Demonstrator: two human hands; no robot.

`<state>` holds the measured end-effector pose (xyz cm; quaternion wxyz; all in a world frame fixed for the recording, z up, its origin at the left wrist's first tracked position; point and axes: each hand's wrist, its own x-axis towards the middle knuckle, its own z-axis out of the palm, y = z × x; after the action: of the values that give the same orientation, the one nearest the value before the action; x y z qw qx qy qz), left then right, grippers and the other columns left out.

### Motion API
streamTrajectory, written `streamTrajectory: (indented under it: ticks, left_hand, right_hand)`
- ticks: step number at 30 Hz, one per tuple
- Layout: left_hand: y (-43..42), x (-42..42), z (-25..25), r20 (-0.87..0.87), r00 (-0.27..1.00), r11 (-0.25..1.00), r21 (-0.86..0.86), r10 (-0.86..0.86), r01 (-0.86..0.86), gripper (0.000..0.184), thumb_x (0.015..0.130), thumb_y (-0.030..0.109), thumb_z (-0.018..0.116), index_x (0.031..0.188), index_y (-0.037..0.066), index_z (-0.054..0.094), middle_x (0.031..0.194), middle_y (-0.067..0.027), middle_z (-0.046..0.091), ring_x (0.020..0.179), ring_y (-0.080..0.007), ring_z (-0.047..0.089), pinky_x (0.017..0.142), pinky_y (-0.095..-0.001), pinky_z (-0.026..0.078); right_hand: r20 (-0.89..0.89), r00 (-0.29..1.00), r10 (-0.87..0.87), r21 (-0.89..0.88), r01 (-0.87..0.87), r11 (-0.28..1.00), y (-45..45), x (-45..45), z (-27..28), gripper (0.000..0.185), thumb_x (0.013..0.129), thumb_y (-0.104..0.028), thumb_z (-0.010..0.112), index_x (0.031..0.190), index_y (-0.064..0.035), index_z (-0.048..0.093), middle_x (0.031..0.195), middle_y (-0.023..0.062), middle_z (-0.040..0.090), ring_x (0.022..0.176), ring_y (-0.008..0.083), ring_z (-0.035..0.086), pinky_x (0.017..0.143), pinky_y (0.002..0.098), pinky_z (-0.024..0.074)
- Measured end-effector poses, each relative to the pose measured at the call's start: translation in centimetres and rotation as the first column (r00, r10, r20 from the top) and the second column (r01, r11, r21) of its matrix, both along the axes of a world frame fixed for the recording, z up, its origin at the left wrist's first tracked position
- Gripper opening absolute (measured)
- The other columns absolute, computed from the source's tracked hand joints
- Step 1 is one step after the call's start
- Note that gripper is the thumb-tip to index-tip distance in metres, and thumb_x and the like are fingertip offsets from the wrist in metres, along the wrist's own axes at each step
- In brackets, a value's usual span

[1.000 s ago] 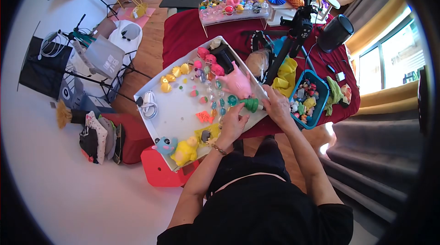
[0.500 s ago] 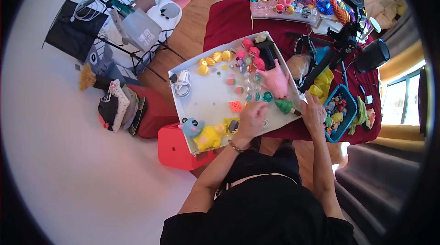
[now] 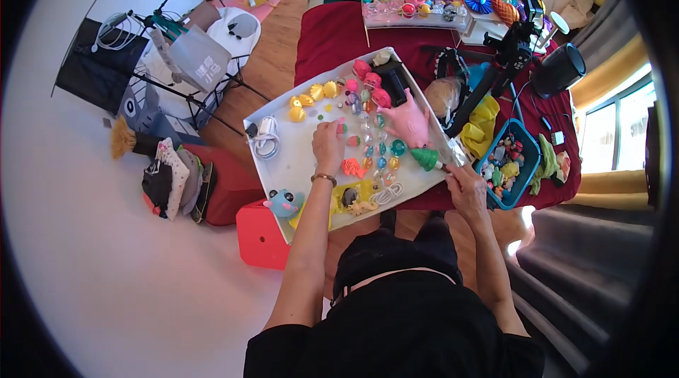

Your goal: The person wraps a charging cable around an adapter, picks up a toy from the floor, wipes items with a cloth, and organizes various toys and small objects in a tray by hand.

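My left hand [image 3: 327, 144] reaches over the white tray [image 3: 293, 159], its fingertips closed at a small pink-and-green toy [image 3: 341, 128]; whether they hold it is hard to tell. My right hand [image 3: 465, 185] is closed at the tray's right corner, by the trunk end of a green tree toy [image 3: 425, 159]. A shiny clear piece [image 3: 456, 152] shows just above its fingers. In the tray lie a pink pig toy [image 3: 410, 122], an orange tag [image 3: 353, 168], yellow shell-like toys [image 3: 317, 91], rows of clear beads, a blue toy [image 3: 284, 203] and a coiled white cable [image 3: 264, 139].
A blue basket of small toys [image 3: 532, 159] stands right of the tray on the red cloth [image 3: 322, 42]. Behind are a clear toy bin [image 3: 417, 19], a black stand arm [image 3: 488, 84] and a black cylinder [image 3: 559, 70]. A red box [image 3: 260, 236] sits below left.
My left hand has moved from the tray's near right part leftward and farther in, to the small pink-and-green toys. My right hand has shifted slightly nearer along the corner, its fingers now curled.
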<state>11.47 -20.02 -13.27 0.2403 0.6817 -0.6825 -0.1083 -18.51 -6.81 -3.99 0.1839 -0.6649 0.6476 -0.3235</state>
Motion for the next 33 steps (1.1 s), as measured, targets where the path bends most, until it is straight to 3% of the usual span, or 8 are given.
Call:
streamTrajectory:
  ticks: [14,20,23,26,29,33]
  left_hand:
    - [-2.7,-1.0,1.4,-0.100,0.970,0.975,-0.021,-0.223,0.223,0.016,0.072,0.003,0.064,0.088,0.005,0.063,0.082,-0.0115,0.058,0.080,-0.0283,0.058,0.073,-0.0365,0.046]
    - [-3.7,-1.4,1.4,-0.030,0.957,0.958,-0.012,-0.288,0.287,0.013,0.071,0.003,0.065,0.083,0.005,0.061,0.076,-0.0118,0.055,0.076,-0.0291,0.057,0.070,-0.0385,0.046]
    - [-3.6,-1.7,1.7,-0.020,0.963,0.963,0.000,-0.269,0.269,0.017,0.071,0.004,0.065,0.088,0.005,0.063,0.079,-0.0127,0.058,0.077,-0.0288,0.058,0.071,-0.0375,0.047]
    - [-3.3,-1.5,1.6,-0.180,0.966,0.980,0.041,-0.185,0.195,0.024,0.072,0.004,0.064,0.096,0.006,0.064,0.085,-0.0139,0.061,0.079,-0.0281,0.060,0.073,-0.0364,0.048]
    - [-3.2,-1.1,1.7,-0.120,0.969,0.971,0.078,-0.215,0.225,0.032,0.073,0.004,0.064,0.104,0.007,0.063,0.089,-0.0148,0.062,0.080,-0.0271,0.062,0.074,-0.0349,0.049]
    - [-3.0,-1.2,1.9,-0.155,0.967,0.976,0.061,-0.200,0.211,0.027,0.073,0.002,0.061,0.099,0.009,0.063,0.083,-0.0112,0.059,0.080,-0.0274,0.059,0.074,-0.0360,0.047]
  right_hand:
    - [0.028,0.997,-0.072,0.042,0.071,0.997,1.5,-1.7,0.5,0.017,0.076,-0.008,0.064,0.092,-0.0040,0.065,0.072,0.0111,0.056,0.064,0.0280,0.058,0.057,0.0364,0.0429]
    - [-0.011,0.999,-0.052,0.011,0.052,0.999,1.4,-2.1,0.1,0.018,0.075,-0.008,0.064,0.092,-0.0031,0.065,0.073,0.0116,0.057,0.065,0.0292,0.058,0.058,0.0368,0.0439]
    - [-0.011,0.999,-0.054,0.023,0.054,0.998,1.4,-2.3,-0.2,0.017,0.075,-0.008,0.065,0.092,-0.0031,0.065,0.073,0.0118,0.057,0.065,0.0296,0.058,0.058,0.0372,0.0442]
    - [0.005,0.998,-0.058,0.033,0.058,0.998,1.4,-2.3,-0.3,0.018,0.075,-0.007,0.065,0.092,-0.0031,0.065,0.073,0.0120,0.057,0.065,0.0298,0.059,0.058,0.0373,0.0444]
    - [0.013,0.998,-0.058,0.026,0.058,0.998,1.2,-2.3,-0.5,0.018,0.075,-0.007,0.065,0.092,-0.0029,0.065,0.073,0.0122,0.058,0.066,0.0298,0.059,0.059,0.0371,0.0447]
    - [-0.001,0.999,-0.049,0.031,0.049,0.998,1.0,-2.1,-0.4,0.018,0.075,-0.007,0.065,0.092,-0.0025,0.065,0.073,0.0125,0.058,0.066,0.0297,0.059,0.059,0.0370,0.0450]
